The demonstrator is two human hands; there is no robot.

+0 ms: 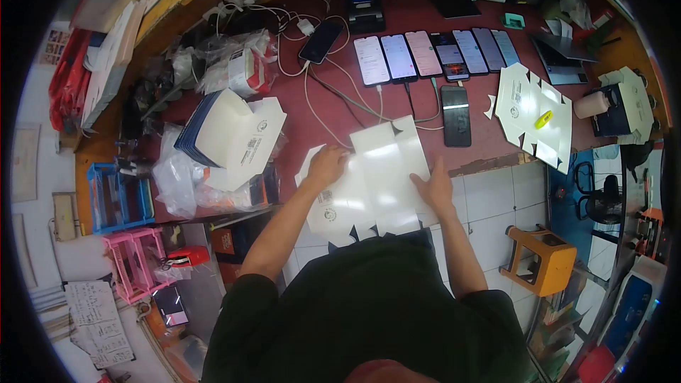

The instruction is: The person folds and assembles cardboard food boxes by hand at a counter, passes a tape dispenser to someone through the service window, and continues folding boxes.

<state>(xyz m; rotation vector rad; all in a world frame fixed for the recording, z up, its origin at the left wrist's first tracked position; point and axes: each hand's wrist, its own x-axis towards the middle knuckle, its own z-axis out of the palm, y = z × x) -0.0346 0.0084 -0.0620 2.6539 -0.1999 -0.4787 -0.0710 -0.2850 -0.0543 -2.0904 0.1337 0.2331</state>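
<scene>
The left hand (328, 167) lies palm-down with bent fingers over the white card sheet (386, 177), though whether they pinch it I cannot tell, while the right hand (435, 188) is spread, its thumb at the sheet's right edge and its fingers just outside. The sheet lies flat between both sets of fingers, its longer axis apparently running from one to the other, its printed panel nearest the left. Farther out, a similar flat sheet (511, 103) lies beyond the right fingers, well apart.
</scene>
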